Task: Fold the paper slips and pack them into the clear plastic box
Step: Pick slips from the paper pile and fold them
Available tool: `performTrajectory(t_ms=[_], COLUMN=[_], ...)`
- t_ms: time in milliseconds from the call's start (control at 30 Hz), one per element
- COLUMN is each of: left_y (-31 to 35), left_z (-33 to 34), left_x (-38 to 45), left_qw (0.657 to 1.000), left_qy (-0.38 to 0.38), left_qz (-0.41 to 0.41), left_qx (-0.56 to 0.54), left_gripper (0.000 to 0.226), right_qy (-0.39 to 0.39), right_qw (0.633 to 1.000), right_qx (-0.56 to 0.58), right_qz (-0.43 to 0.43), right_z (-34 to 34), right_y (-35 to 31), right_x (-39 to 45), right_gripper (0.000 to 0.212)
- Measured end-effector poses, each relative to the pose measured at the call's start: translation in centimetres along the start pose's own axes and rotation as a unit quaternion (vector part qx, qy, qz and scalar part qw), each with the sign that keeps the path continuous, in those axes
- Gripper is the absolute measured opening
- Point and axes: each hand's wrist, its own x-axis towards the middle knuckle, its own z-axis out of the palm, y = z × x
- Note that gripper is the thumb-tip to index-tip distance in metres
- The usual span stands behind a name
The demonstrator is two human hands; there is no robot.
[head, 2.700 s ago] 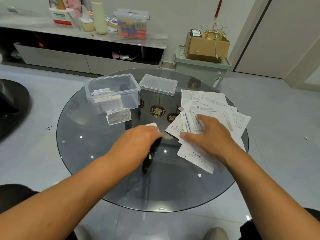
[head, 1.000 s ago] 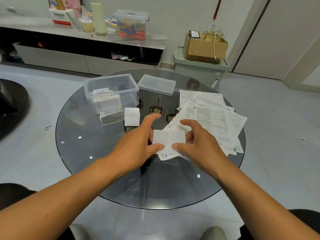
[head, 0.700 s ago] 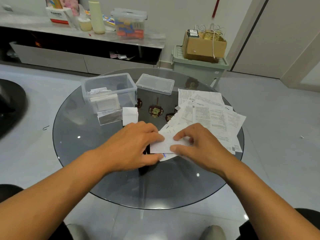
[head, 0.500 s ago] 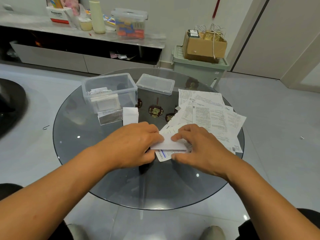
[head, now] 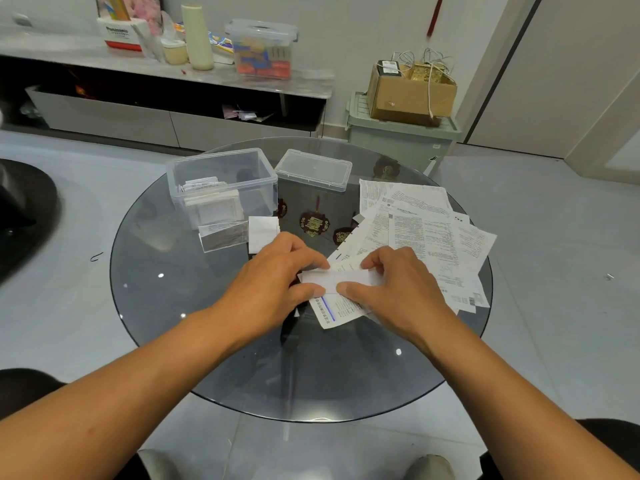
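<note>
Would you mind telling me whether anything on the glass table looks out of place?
Two folded white slips lie on the round glass table, outside the clear plastic box, instead of inside it.

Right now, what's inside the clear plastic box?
The clear plastic box holds a stack of folded paper slips at its left end. What lies under the top slips is covered; the right end looks bare.

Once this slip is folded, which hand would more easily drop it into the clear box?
Probably the left hand: the clear box stands open on its side of the table, while the right hand is nearer the unfolded slips.
</note>
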Motion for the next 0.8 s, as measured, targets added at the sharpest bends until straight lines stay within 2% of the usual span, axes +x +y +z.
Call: performTrajectory(t_ms=[100,200,300,367,433,500,633,733,800], left_y=[-0.2,-0.2,0.2,0.5,0.7,0.8,0.7,0.6,0.5], left_z=[0.0,-0.1,-0.2,-0.4,-0.5,-0.6,-0.7,-1.0,-1.1], left_x=[0.1,0.2,0.3,0.3,0.3,0.3,0.2,0.2,0.1], left_qw=[0.999,1.0,0.999,0.999,0.999,0.999,0.997,0.996,0.995], left_qy=[-0.023,-0.024,-0.02,-0.024,-0.026,-0.027,-0.037,-0.05,-0.056], left_qz=[0.0,-0.006,-0.025,-0.034,-0.035,-0.034,-0.041,-0.022,0.007], left_qx=[0.023,0.019,-0.006,-0.011,-0.016,-0.026,-0.056,-0.076,-0.087], left_gripper=[0.024,0.02,0.028,0.035,0.041,0.041,0.049,0.051,0.049], right_qy=[-0.012,-0.021,-0.016,-0.02,-0.021,-0.032,-0.042,-0.019,-0.019], right_qw=[1.0,0.999,0.988,0.964,0.953,0.953,0.968,0.987,0.993], right_qx=[-0.013,0.031,0.15,0.261,0.297,0.292,0.242,0.144,0.091], right_qz=[0.011,0.005,-0.018,-0.038,-0.06,-0.071,-0.057,-0.063,-0.079], right_z=[-0.2,0.3,0.0,-0.4,-0.5,-0.3,0.9,1.3,1.0], right_y=[0.0,0.0,-0.5,-1.3,-1.5,-1.4,-0.9,-0.8,-1.0], right_x=[0.2,0.3,-0.3,-0.9,-1.1,-1.0,-0.5,0.0,0.2], right_gripper=[0.054,0.046,0.038,0.029,0.015,0.009,0.03,0.046,0.042])
